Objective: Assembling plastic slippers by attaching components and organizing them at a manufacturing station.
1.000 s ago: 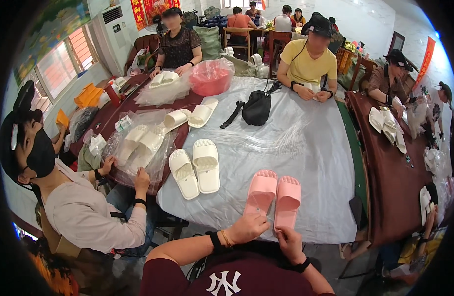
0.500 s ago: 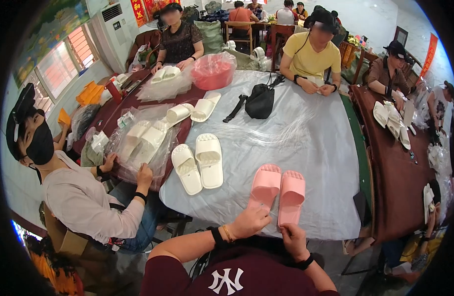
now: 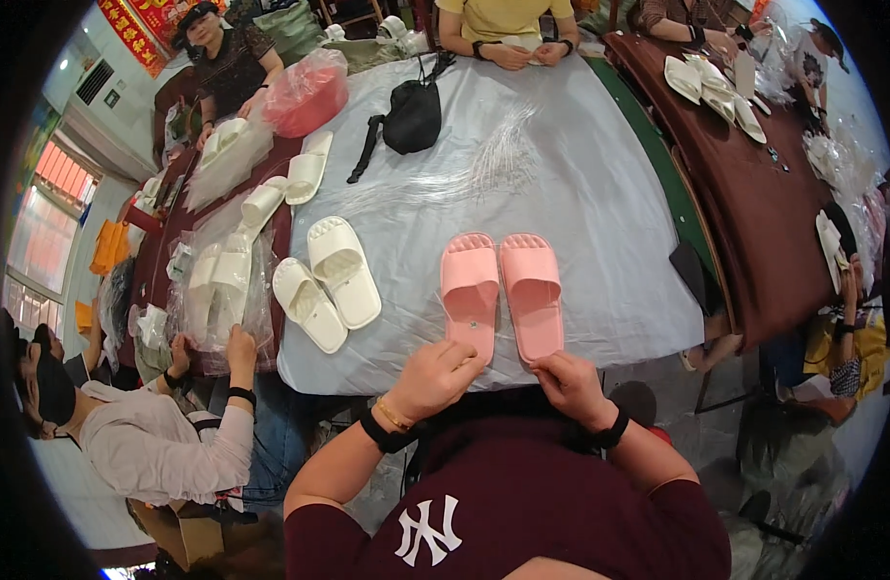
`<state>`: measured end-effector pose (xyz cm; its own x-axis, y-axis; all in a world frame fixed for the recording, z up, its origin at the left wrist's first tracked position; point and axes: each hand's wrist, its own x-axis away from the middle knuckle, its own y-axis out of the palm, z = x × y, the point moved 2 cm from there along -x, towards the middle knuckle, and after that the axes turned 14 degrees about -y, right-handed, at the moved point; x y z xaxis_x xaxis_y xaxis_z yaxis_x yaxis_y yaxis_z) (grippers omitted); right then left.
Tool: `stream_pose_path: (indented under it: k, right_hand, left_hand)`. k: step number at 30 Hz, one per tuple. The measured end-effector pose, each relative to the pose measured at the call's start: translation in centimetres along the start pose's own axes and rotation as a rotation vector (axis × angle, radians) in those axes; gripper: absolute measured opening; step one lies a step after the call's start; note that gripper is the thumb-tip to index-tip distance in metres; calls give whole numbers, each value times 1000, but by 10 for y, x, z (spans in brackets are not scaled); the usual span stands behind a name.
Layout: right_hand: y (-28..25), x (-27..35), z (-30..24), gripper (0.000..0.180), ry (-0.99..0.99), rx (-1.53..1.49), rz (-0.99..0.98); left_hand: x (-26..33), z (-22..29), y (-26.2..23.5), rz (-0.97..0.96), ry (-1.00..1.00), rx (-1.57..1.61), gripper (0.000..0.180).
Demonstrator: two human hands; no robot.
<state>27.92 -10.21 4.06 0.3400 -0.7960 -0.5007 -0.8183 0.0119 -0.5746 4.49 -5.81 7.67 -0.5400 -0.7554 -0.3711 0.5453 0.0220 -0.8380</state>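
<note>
Right hand [image 3: 568,387] pinching right pink slipper [image 3: 534,290] by heel, left hand [image 3: 435,379] closure on left pink slipper [image 3: 470,280] unclear: uneven pull could skew them ahead of grip.

Black bag [image 3: 412,118] and loose clear strands [image 3: 503,159] on grey sheet [image 3: 599,213], near each other. Red basin [image 3: 306,104] in clear film, left of bag. Brown-topped table [image 3: 778,227] along right. Orange item [image 3: 109,247] near window [image 3: 44,237].

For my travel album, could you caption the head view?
Left hand and right hand at the heels of pink slippers, white slippers at left.
</note>
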Motion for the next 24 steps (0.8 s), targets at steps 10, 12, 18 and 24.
stream_pose_path:
  k: [10, 12, 18, 24]
  right_hand:
    - [0, 42, -11, 6, 24, 17, -193]
    - [1, 45, -15, 7, 29, 8, -199]
    - [8, 40, -17, 6, 36, -23, -188]
    - [13, 8, 21, 9, 107, 155, -153]
  left_hand:
    - [26, -2, 29, -209, 49, 103, 12]
    - [28, -5, 33, -238, 51, 115, 12]
    - [31, -18, 44, -284, 18, 198, 13]
    - [-19, -52, 59, -283, -17, 238, 12]
